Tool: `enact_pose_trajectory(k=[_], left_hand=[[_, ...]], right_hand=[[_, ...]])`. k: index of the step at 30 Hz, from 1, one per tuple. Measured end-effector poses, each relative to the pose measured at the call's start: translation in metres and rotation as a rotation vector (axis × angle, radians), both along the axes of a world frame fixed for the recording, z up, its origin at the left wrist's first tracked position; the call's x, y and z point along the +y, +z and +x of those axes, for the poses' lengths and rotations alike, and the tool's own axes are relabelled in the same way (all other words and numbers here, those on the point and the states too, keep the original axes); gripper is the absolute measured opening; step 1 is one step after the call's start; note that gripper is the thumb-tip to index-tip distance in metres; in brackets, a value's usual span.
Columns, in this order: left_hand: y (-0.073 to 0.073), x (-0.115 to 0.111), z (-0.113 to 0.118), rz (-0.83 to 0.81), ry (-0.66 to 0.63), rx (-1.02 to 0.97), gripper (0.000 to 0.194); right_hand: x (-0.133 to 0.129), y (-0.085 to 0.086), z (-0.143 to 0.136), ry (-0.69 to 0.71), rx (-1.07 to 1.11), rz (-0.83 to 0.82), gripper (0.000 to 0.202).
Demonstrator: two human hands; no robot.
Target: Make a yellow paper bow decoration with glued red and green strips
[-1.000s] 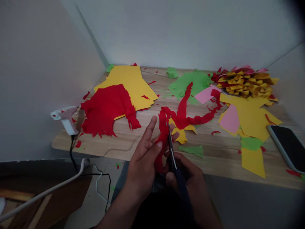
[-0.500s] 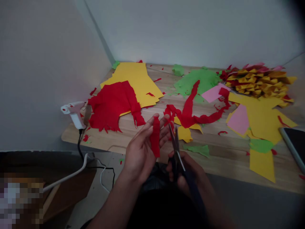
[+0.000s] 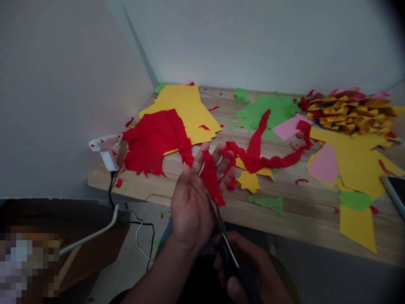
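A narrow red strip (image 3: pixel 211 175) lies along the fingers and palm of my left hand (image 3: pixel 194 202), which is turned palm up with the fingers spread. My right hand (image 3: pixel 243 261) is closed around the handles of dark scissors (image 3: pixel 224 236). The scissor blades are slightly parted, with their tips at the lower end of the strip. Behind my left hand, a large red sheet (image 3: pixel 152 141) with ragged edges overlaps yellow sheets (image 3: pixel 182 105). A long, twisted red scrap (image 3: pixel 256 152) lies to the right, by a small yellow piece (image 3: pixel 249 181).
A white glue gun (image 3: pixel 107 154) stands at the table's left edge, its cord hanging down. Green sheets (image 3: pixel 268 112), pink pieces (image 3: pixel 324 162) and a yellow folded pile (image 3: pixel 354 112) lie farther right. A phone (image 3: pixel 395 192) sits at the right edge.
The scissors have moved down and left, from beside my left fingertips to the strip's lower end. The strip now slants more across my left hand, whose fingers are spread wider.
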State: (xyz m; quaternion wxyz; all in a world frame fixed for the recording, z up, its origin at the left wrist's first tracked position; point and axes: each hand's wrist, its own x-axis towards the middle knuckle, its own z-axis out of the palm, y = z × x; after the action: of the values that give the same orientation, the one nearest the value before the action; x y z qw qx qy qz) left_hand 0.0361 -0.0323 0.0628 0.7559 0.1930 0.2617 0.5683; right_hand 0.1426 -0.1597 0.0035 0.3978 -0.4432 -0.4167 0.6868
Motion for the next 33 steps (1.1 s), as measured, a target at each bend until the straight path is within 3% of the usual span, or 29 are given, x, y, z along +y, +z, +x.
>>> enact_pose_trajectory(k=[5,13,19,23,28,33], left_hand=[[0.001,-0.009,0.003,0.058,-0.035,-0.006,0.053],[0.004,-0.02,0.004,0.136,0.01,0.021,0.049],[0.004,-0.024,0.002,0.22,-0.026,0.003,0.05],[0.005,-0.022,0.002,0.169,-0.026,0.007,0.046],[0.0,-0.009,0.001,0.023,0.023,0.09,0.039],[-0.009,0.0,0.0,-0.026,0.046,0.081,0.044]], right_hand=[[0.009,0.014,-0.005,-0.064,-0.007,0.045,0.05],[0.006,0.01,-0.002,-0.047,0.008,0.019,0.057],[0.006,0.009,-0.005,-0.051,0.09,0.035,0.045],[0.003,0.001,-0.004,-0.06,0.1,0.02,0.042],[-0.009,-0.01,0.005,-0.021,0.108,-0.082,0.055],[-0.023,-0.02,0.022,0.044,0.087,-0.302,0.05]])
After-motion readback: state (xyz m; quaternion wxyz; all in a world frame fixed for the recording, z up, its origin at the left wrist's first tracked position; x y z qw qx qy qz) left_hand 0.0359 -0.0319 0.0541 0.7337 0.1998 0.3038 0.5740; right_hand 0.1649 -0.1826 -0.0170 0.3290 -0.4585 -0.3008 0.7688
